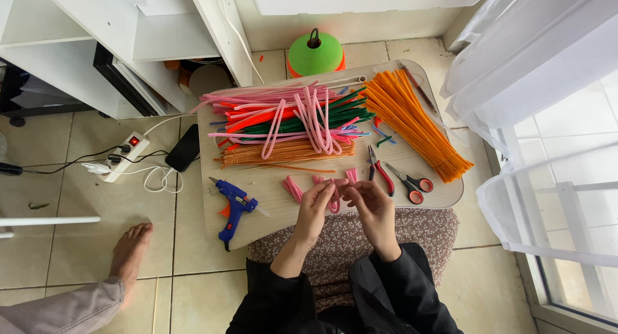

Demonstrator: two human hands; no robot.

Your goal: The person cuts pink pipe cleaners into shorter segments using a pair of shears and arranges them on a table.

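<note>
1. Both hands meet over the table's near edge, about mid-width. Left hand [315, 205] and right hand [372, 202] each pinch one pink stem [335, 195]; both grips closed on it.
2. Key relation: the stem sits btwn the two grips, bent into a loop hanging toward the person. Its ends run up to the fingertips, so long axis is roughly left-right, hand to hand.
3. Neither hand is nearer; stem is shared, fingertips almost touching.
4. Nearby on the table: short pink pieces [293, 189] just left of the left hand, pliers [380, 170] and scissors [412, 182] just beyond the right hand, glue gun [233, 208] at near-left corner.
</note>
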